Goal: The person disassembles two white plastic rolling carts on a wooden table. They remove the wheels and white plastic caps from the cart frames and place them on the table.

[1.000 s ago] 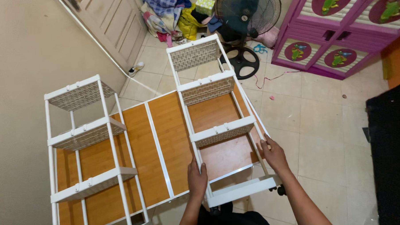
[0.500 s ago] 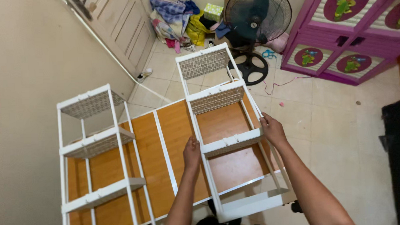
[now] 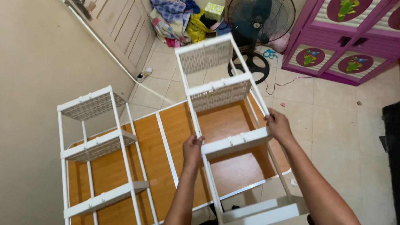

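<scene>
I hold a tall white shelf rack (image 3: 217, 87) with woven mesh tiers, tilted over an orange wooden panel (image 3: 174, 140) that has white strips. My left hand (image 3: 192, 149) grips the rack's left upright beside the third tier. My right hand (image 3: 278, 125) grips the right upright at the same height. The rack's lower tier (image 3: 261, 212) is close to me at the bottom edge. A second white rack (image 3: 97, 147) of the same kind stands upright to the left, on the panel's left part.
A beige wall runs along the left, with a door (image 3: 121, 22) at the back. A pile of clothes (image 3: 179, 15) and a standing fan (image 3: 256, 17) lie beyond. A purple cabinet (image 3: 348, 32) stands right. A black object (image 3: 398, 154) is at the right edge.
Both hands slid up the uprights from near the bottom tier to the third tier. The rack has risen and tilted toward me.
</scene>
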